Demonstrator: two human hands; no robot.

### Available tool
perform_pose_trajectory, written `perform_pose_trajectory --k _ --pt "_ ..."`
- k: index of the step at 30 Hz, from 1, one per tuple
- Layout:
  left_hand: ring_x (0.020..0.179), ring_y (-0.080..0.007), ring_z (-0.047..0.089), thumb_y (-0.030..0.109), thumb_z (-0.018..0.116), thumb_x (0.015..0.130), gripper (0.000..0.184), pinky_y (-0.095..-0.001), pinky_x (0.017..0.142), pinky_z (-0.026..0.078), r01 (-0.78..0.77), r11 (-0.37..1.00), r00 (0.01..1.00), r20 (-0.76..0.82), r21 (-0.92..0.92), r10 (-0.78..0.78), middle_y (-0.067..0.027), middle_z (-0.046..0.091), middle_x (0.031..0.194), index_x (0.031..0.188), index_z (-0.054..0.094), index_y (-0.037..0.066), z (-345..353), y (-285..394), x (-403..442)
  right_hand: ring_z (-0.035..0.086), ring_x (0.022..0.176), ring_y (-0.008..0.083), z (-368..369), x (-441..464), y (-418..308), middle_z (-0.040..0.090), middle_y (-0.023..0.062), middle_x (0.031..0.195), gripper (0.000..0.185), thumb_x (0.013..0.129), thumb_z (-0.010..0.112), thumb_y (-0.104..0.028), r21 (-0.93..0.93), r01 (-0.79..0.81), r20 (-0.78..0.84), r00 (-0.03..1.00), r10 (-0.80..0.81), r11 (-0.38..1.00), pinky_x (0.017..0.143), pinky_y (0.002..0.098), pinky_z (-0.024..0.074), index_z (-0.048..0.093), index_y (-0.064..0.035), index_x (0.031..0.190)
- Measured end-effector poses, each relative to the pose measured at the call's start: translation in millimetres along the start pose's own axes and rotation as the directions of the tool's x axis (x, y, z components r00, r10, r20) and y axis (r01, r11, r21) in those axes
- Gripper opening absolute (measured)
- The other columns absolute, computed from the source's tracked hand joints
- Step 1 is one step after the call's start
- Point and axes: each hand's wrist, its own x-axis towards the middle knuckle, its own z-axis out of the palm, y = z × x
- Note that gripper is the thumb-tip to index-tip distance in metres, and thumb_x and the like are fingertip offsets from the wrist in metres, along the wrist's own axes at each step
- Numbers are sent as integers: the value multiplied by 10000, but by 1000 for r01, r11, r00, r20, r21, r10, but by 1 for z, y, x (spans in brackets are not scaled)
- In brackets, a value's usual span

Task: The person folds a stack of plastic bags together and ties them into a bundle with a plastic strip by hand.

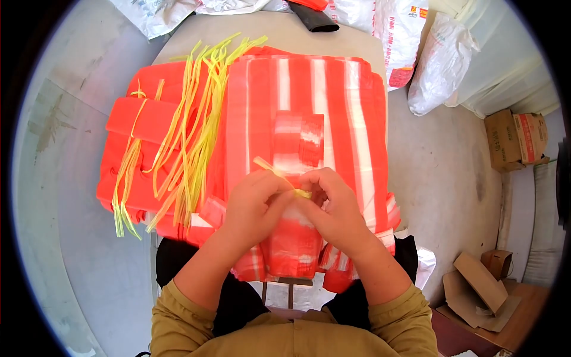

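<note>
A pale tabletop (pixel 238 28) spans the upper middle. Along its far edge are white sacks: one at upper left with faint blue lettering (pixel 156 15), another at upper right with red print (pixel 401 38). Between them, a black sleeve-like item (pixel 315 19) overlaps the table's edge. Farther right, a stuffed white bag (pixel 443 62) sits near sheer, whitish sheeting (pixel 508 56). A cardboard carton (pixel 504 140) stands on the grey floor (pixel 440 169). At lower right, an opened box (pixel 473 291) lies beside a smaller brown box (pixel 495 263). A dark object (pixel 562 184) at the right edge is too cut off to identify.
</note>
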Motion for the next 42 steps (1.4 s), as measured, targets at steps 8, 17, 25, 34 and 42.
perform_pose_trajectory --k 8,17,25,34,42 --pt "780 -294 638 -2 739 876 103 -389 701 516 28 900 999 -37 435 -13 -109 641 850 961 684 19 -12 -6 3 543 758 120 -16 -10 -12 549 59 1046 337 877 703 52 -253 35 142 990 2 967 713 270 489 603 -31 1188" --pt "878 -229 667 34 704 926 260 -326 741 552 215 964 976 -45 155 -211 -130 580 1111 1171 617 29 -15 15 -15 648 877 200 -33 -6 -22 631 102 1070 471 971 672 -136 -461 -180 17 977 211 869 802 327 536 550 -8 1408" --pt "989 -202 661 88 660 993 326 -316 820 560 307 950 950 74 -57 -303 -96 585 1195 1306 577 52 -11 17 -37 675 1140 257 -31 -16 -24 678 160 1243 585 1045 574 -192 101 -266 118 960 254 959 943 386 540 400 -53 1586" --pt "1256 -288 646 514 463 1103 609 -483 1030 557 603 -275 515 629 -749 -583 -168 625 1409 1516 465 66 -10 40 -32 567 1370 369 -38 -16 -8 624 206 1434 379 987 652 -120 -278 217 2 974 -225 936 1116 457 470 653 -36 1357" --pt "1227 -270 667 224 620 1059 492 -460 1014 584 669 -128 601 634 -732 -487 -147 617 1414 1493 481 39 6 14 -37 522 1402 297 -19 -15 8 508 179 1552 584 972 698 -134 -269 120 -35 990 -134 956 955 374 561 505 -72 1519"
